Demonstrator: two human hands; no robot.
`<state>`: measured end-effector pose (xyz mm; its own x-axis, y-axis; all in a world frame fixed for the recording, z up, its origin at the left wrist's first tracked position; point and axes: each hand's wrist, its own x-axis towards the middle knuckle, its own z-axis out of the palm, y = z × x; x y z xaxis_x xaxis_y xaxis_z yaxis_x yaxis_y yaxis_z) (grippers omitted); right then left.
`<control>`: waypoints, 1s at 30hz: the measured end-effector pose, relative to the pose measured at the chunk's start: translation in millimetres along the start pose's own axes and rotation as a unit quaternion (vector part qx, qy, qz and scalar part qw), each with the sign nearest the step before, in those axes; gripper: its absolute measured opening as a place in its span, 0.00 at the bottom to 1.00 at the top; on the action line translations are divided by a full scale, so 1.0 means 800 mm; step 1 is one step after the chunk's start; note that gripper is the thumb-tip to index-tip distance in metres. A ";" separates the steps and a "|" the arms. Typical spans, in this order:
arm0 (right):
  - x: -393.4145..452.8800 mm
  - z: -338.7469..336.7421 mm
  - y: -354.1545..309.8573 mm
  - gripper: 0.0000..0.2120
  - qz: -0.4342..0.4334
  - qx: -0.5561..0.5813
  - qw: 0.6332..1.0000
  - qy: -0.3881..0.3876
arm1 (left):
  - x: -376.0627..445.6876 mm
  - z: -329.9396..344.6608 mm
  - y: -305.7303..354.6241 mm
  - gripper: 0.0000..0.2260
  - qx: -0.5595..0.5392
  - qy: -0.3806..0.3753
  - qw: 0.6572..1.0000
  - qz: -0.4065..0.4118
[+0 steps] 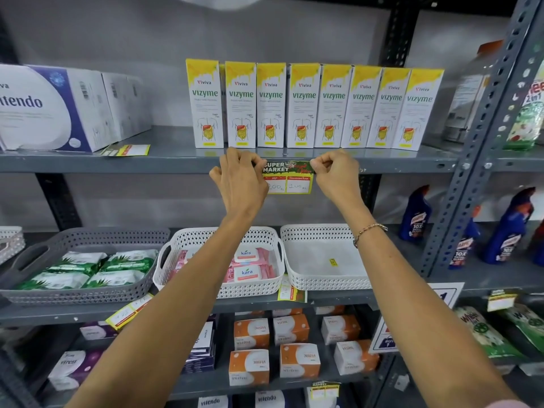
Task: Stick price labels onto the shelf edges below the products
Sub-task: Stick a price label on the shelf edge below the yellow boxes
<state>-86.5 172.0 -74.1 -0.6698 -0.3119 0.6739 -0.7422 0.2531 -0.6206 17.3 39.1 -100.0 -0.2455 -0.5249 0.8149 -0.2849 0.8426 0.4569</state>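
Pinched at both top corners by left hand (240, 179) and right hand (335, 175), price label (290, 179) lies against shelf edge (117, 166), directly below the Vizyme cartons (304, 106).

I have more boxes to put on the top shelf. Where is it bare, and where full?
Bare shelf lies between the Vitendo boxes and the Vizyme cartons, behind a loose label. The cartons stand edge to edge. Both hands hold the price label at the edge below them.
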 end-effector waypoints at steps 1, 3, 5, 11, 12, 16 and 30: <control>0.000 0.001 0.000 0.09 0.001 0.001 1.000 0.004 | 0.000 0.000 0.000 0.05 0.000 0.003 1.000 -0.001; 0.000 0.003 0.001 0.11 0.002 0.003 1.000 0.009 | 0.000 0.001 0.001 0.05 0.002 0.007 1.000 -0.003; -0.001 0.004 0.000 0.11 0.001 0.004 1.000 0.014 | 0.000 0.002 0.001 0.05 0.008 0.009 1.000 -0.002; -0.004 0.006 -0.003 0.10 -0.007 -0.019 0.999 0.028 | -0.001 0.004 0.001 0.05 0.016 0.013 1.000 0.007; -0.004 0.006 -0.003 0.10 -0.010 -0.017 0.999 0.029 | -0.001 0.004 0.001 0.05 0.016 0.013 1.000 0.008; -0.007 0.005 -0.001 0.11 -0.017 -0.022 0.999 0.029 | -0.003 0.005 -0.001 0.06 0.019 0.011 1.000 0.016; -0.003 0.013 -0.004 0.10 0.010 -0.030 0.998 0.047 | 0.001 0.007 -0.002 0.05 0.017 0.022 0.999 0.016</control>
<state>-82.5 162.6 -78.0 -0.6815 -0.2196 0.6981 -0.7269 0.3137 -0.6109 12.6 36.5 -101.9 -0.2149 -0.4913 0.8441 -0.3088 0.8541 0.4185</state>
